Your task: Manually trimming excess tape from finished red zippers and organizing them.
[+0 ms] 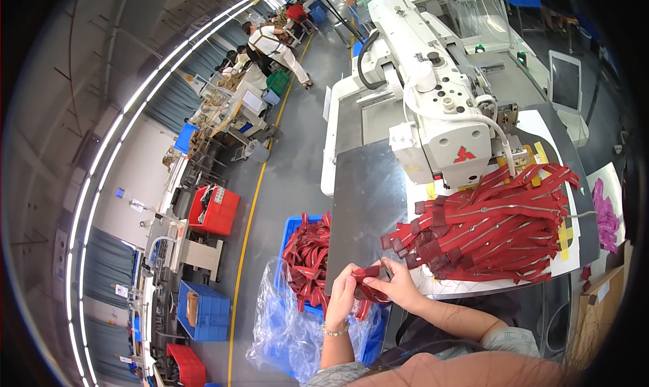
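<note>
My left hand (343, 294) pinches the end of a red zipper tape (366, 272) in front of the table edge. Close beside it, my right hand (400, 286) holds a small dark tool (386, 268), perhaps thread snips, most of it hidden by the fingers. Its thumb touches the red tape. Beyond my right hand, a big heap of red zippers (497, 230) with metal teeth lies on the machine's table, fabric tabs at the near-left ends. Below my left hand, more red zippers (308, 260) fill a blue crate (290, 230).
A white Mitsubishi sewing machine (446, 108) stands over the grey metal table plate (367, 194). Clear plastic bags (284, 321) drape the crate. Purple strips (604, 217) lie at right, near a cardboard box (601, 306). Across the aisle are workbenches, a red bin (215, 209) and a person (274, 47).
</note>
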Available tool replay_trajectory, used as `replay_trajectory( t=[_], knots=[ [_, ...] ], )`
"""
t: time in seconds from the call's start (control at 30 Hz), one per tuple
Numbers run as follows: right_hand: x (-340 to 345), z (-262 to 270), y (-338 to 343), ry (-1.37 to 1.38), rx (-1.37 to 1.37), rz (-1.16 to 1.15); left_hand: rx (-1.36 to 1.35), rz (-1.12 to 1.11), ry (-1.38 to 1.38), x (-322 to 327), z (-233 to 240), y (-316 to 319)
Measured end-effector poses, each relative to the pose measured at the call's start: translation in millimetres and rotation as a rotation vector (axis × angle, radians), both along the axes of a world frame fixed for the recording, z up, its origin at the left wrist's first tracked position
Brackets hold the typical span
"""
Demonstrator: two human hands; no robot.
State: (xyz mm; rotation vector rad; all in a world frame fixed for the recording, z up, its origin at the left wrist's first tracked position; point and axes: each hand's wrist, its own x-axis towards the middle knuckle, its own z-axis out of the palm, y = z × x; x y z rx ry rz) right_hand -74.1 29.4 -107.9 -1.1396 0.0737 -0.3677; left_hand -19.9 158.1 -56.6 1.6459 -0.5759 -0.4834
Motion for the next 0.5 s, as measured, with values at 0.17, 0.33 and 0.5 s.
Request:
replay_trajectory(
  t=[0.17, 0.33, 0.5],
  knots=[
    [-7, 12, -4, 0.033, 0.097, -0.008, 0.129, 0.033, -0.091, -2, 5, -3],
    [-7, 10, -10, 0.039, 0.067, 0.01, 0.203, -0.008, -0.442, 6, 9, 5],
    [-10, 13, -13, 0.036, 0.097, 0.02, 0.243, -0.004, -0.26, 4, 0, 10]
  ],
)
